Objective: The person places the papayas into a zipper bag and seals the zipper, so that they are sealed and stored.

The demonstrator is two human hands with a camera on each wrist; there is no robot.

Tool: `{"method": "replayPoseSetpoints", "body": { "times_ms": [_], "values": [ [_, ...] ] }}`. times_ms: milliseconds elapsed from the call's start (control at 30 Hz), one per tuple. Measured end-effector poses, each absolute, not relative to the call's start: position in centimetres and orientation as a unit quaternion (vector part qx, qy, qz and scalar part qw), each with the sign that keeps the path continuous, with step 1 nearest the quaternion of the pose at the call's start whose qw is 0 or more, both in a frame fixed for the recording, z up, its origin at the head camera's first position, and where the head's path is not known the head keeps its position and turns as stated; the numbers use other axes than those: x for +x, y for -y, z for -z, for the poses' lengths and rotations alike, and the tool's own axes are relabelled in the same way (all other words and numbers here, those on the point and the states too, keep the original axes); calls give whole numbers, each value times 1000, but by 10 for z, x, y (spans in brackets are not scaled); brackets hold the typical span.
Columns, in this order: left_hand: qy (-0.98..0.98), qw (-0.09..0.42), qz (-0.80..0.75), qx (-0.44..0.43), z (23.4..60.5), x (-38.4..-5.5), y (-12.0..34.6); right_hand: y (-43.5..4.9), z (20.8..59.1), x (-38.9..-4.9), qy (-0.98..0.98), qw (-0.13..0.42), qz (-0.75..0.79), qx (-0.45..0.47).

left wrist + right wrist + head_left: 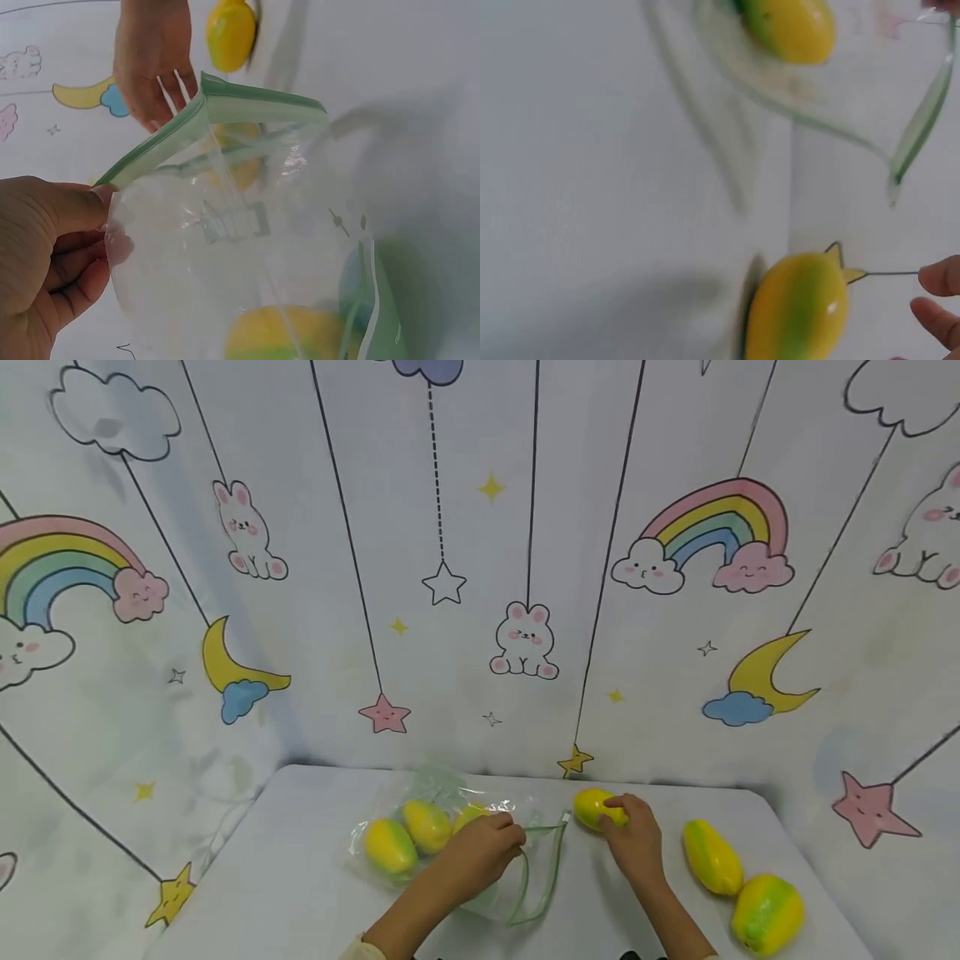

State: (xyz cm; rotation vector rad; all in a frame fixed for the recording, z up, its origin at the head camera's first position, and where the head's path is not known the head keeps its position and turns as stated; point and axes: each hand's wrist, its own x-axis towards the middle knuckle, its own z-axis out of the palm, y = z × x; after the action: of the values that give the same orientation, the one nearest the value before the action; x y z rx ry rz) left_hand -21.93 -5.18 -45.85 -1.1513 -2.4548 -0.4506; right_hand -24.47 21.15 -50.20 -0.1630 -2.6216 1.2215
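Note:
My left hand [487, 852] pinches the green-edged rim of a clear zip bag [187, 217], its mouth spread toward the right. Inside the bag lie three yellow-green mangoes, among them a mango [390, 846] at the left; my left forearm partly covers the nearest one. Beyond the bag's mouth, a loose mango [591, 808] rests on the table. My right hand [636, 839] is at this mango's right side, fingertips overlapping it in the head view. In the right wrist view, fingers [941, 277] stand apart from the mango, with a gap between.
Two more yellow-green fruits lie at the table's right: a longer one [712, 857] and a rounder one [767, 914] close together. The white table [300, 827] meets a wall cloth [450, 668] printed with rabbits, stars and rainbows at its back edge.

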Motion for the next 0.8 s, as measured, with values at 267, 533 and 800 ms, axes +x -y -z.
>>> {"method": "replayPoseSetpoints", "body": {
  "times_ms": [267, 533, 800],
  "values": [
    [887, 177, 121, -409, 461, -219, 52, -219, 523, -265, 962, 130, -237, 29],
    [879, 164, 101, -435, 459, -217, 52, -221, 533, -264, 973, 136, -183, 40],
    [863, 165, 90, -469, 465, -217, 53, -223, 541, -261, 968, 103, -226, 23]
  ]
}}
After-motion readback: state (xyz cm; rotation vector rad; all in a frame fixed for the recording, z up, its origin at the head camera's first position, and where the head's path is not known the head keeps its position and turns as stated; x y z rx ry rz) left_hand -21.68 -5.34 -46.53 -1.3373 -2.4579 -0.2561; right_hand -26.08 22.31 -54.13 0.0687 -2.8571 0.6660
